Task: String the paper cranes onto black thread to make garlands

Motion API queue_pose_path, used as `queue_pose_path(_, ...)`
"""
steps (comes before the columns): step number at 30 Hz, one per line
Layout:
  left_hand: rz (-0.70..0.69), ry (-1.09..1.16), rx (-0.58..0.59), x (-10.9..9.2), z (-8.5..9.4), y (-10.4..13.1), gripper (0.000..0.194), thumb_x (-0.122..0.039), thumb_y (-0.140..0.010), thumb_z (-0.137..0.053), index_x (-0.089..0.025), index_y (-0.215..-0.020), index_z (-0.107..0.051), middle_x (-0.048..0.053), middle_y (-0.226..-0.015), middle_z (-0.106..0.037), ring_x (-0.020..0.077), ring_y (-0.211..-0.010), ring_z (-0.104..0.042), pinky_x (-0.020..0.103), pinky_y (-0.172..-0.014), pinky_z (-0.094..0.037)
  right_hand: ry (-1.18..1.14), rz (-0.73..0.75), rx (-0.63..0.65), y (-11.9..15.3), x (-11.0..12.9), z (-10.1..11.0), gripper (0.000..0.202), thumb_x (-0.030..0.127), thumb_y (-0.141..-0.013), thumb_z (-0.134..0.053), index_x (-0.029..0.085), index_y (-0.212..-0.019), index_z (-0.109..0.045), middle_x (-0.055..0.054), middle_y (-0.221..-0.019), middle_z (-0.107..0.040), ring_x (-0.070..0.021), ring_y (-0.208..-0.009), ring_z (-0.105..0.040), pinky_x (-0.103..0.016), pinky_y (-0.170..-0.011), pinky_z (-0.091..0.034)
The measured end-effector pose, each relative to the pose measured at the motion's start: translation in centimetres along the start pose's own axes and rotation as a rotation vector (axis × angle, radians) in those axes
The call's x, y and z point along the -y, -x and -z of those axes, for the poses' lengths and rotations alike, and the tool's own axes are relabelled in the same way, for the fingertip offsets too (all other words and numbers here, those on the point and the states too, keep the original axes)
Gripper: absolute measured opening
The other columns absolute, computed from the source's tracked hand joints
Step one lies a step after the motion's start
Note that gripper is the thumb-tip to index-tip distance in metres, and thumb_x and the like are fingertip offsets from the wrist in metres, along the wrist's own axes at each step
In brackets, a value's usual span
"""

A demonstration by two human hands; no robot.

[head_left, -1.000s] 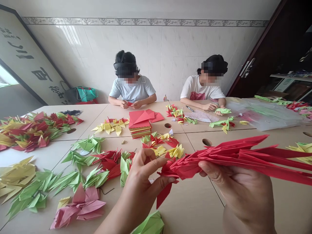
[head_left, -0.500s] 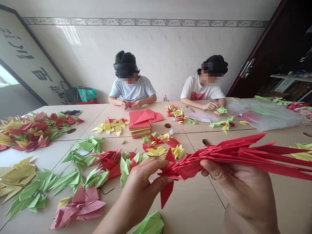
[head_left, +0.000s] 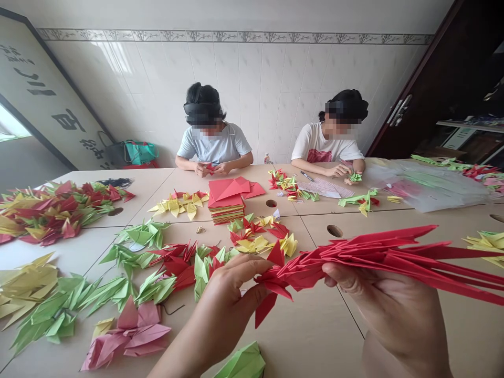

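Observation:
A long bundle of folded red paper pieces [head_left: 354, 257] stretches between my hands above the table. My left hand [head_left: 232, 294] pinches its left end, where folded tips stick out above and below my fingers. Under the middle of the bundle, my right hand [head_left: 394, 310] is closed around it with the thumb on the near side. Long pointed ends fan out past it to the right. Near my left forearm lie a pink folded paper piece [head_left: 129, 333] and a green folded piece [head_left: 244, 362].
Opposite sit two people [head_left: 212, 142] [head_left: 326, 139], both handling folded paper. A stack of coloured paper squares [head_left: 227, 207] stands mid-table. A large pile of folded pieces [head_left: 59, 212] lies left, with green pieces [head_left: 110, 294] nearer. Plastic sheeting [head_left: 437, 186] lies at the right.
The right part of the red bundle has dipped slightly, and its left end has shifted a little left within my left hand. Both hands keep their grip.

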State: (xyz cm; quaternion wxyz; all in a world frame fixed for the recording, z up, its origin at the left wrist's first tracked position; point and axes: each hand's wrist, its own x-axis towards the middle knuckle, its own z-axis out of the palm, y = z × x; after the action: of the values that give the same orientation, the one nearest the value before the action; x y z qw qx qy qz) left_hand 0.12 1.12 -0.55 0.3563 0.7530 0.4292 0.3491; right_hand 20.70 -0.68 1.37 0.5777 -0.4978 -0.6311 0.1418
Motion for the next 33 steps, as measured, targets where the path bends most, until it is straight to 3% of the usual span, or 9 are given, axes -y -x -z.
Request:
queue_pose_path(6, 0.055, 0.116, 0.057, -0.6, -0.2, 0.0, 0.01, -0.03, -0.085, -0.064, -0.023, -0.087, -0.071, 0.0, -0.082, -0.069, 0.0146, -0.074, -0.059, 0.022, -0.067, -0.045, -0.105, 0.009, 0.025, 0.5, 0.1, -0.4, 0.006, 0.029, -0.073, -0.077, 0.031, -0.076, -0.073, 0.005, -0.068, -0.073, -0.0171, -0.06, -0.068, -0.025, -0.056, -0.059)
queue_pose_path(12, 0.099, 0.306, 0.079, -0.6, -0.5, 0.2, 0.012, -0.03, -0.084, -0.066, -0.019, -0.082, -0.068, 0.001, -0.077, -0.067, 0.0134, -0.07, -0.058, 0.021, -0.063, -0.044, -0.16, -0.054, 0.037, 1.1, 0.5, -1.6, 0.003, 0.034, -0.076, -0.074, 0.031, -0.076, -0.074, 0.004, -0.072, -0.073, -0.018, -0.066, -0.067, -0.026, -0.062, -0.058)
queue_pose_path(17, 0.172, 0.585, 0.009, -0.5, -1.3, 0.3, 0.017, -0.032, -0.081, -0.069, -0.017, -0.085, -0.062, 0.001, -0.073, -0.063, 0.0122, -0.065, -0.059, 0.023, -0.06, -0.048, -0.107, -0.122, 0.045, 0.8, 0.5, -1.6, 0.006, 0.034, -0.077, -0.071, 0.028, -0.076, -0.073, 0.003, -0.067, -0.071, -0.0162, -0.063, -0.065, -0.025, -0.065, -0.056)
queue_pose_path(19, 0.239, 0.644, -0.04, -0.6, -1.5, 0.3, 0.021, -0.034, -0.08, -0.07, -0.018, -0.085, -0.058, 0.0, -0.073, -0.061, 0.0107, -0.061, -0.057, 0.022, -0.055, -0.049, -0.134, -0.14, 0.112, 0.6, 0.5, -1.6, 0.008, 0.034, -0.078, -0.07, 0.026, -0.077, -0.072, 0.001, -0.072, -0.072, -0.0165, -0.066, -0.066, -0.024, -0.063, -0.056)
queue_pose_path(23, 0.238, 0.641, -0.114, -0.8, -1.7, 0.3, 0.02, -0.033, -0.08, -0.07, -0.019, -0.084, -0.056, -0.002, -0.074, -0.06, 0.0081, -0.056, -0.053, 0.019, -0.049, -0.049, -0.204, -0.214, 0.194, 0.5, 0.5, -1.6, 0.015, 0.038, -0.081, -0.067, 0.024, -0.085, -0.072, -0.002, -0.08, -0.073, -0.0178, -0.07, -0.067, -0.025, -0.06, -0.057)
queue_pose_path(27, 0.187, 0.604, -0.195, -0.7, -1.9, 0.4, 0.02, -0.031, -0.079, -0.071, -0.02, -0.088, -0.058, -0.001, -0.076, -0.059, 0.0089, -0.061, -0.054, 0.02, -0.053, -0.053, -0.17, -0.337, 0.189, 0.7, 0.6, -1.7, 0.026, 0.047, -0.074, -0.071, 0.024, -0.063, -0.068, 0.001, -0.055, -0.063, -0.0161, -0.057, -0.061, -0.024, -0.053, -0.054)
queue_pose_path(29, 0.179, 0.574, -0.217, -0.6, -2.0, 0.4, 0.021, -0.03, -0.078, -0.073, -0.02, -0.089, -0.058, -0.001, -0.077, -0.059, 0.0097, -0.065, -0.054, 0.018, -0.052, -0.052, -0.156, -0.38, 0.186, 0.8, 0.7, -1.7, 0.026, 0.048, -0.071, -0.073, 0.025, -0.06, -0.067, 0.002, -0.053, -0.062, -0.0166, -0.057, -0.062, -0.024, -0.052, -0.053)
queue_pose_path(33, 0.19, 0.638, -0.09, -0.5, -1.9, 0.5, 0.021, -0.033, -0.08, -0.07, -0.022, -0.091, -0.056, -0.001, -0.078, -0.058, 0.0102, -0.063, -0.055, 0.019, -0.05, -0.053, -0.177, -0.4, 0.141, 0.6, 0.8, -1.9, 0.02, 0.044, -0.07, -0.074, 0.025, -0.066, -0.07, 0.002, -0.059, -0.067, -0.0149, -0.056, -0.062, -0.023, -0.053, -0.054)
